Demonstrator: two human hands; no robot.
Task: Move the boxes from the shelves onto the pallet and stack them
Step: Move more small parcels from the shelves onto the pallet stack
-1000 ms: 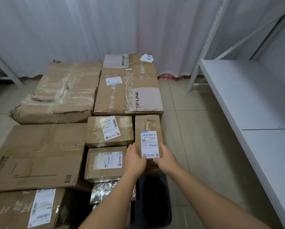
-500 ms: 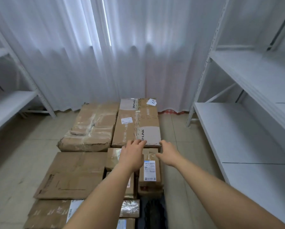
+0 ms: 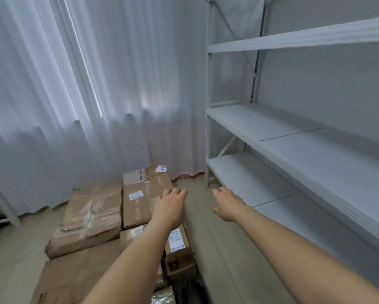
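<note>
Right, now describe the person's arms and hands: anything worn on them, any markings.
Both forearms are bare as far as the picture shows, with no sleeves in view. The left hand and right hand wear no gloves, and no watch, ring, band or marking shows on either wrist.

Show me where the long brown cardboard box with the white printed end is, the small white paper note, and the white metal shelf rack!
Long brown cardboard box with white printed end (image 3: 140, 202): head view, on its brown top face.
Small white paper note (image 3: 161, 168): head view, on its middle.
White metal shelf rack (image 3: 208, 132): head view, on its front upright post.
</note>
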